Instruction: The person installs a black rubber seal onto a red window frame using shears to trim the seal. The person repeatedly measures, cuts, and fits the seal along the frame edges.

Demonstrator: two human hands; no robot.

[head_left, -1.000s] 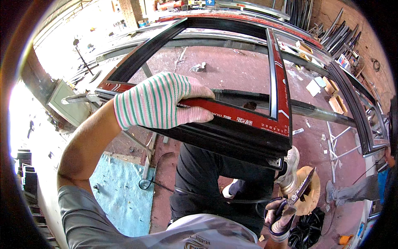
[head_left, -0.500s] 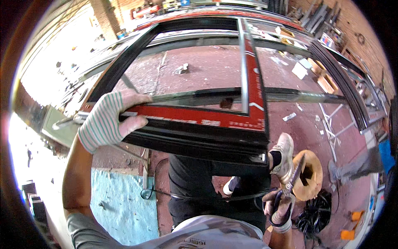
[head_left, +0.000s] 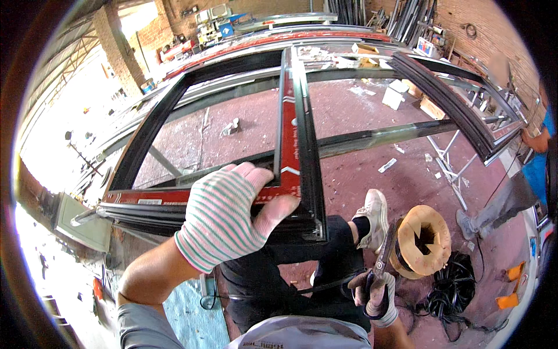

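Note:
A black window frame (head_left: 154, 136) with red protective film lies tilted in front of me on metal rails. My left hand (head_left: 229, 209), in a white glove with green stripes, grips its near side by the right corner, thumb on the red film and fingers over the inner edge. Low on the right, my right hand (head_left: 378, 294), gloved as well, is closed round the handles of a pair of scissors (head_left: 383, 256) whose blades point up. Beside the blades stands a wooden spool (head_left: 415, 218). A thin black strip (head_left: 290, 291) runs across my lap toward the right hand.
Another black frame (head_left: 450, 110) rests at the right, with a co-worker's hand (head_left: 535, 141) at its corner. Coiled black strip (head_left: 450, 291) lies by the spool. A pale blue mat (head_left: 195, 314) covers the floor at lower left. Metal rails (head_left: 383, 139) span behind the frame.
My left hand has slid right along the frame's near side to its corner. The frame now sits further left in view, and a co-worker's hand shows at the right.

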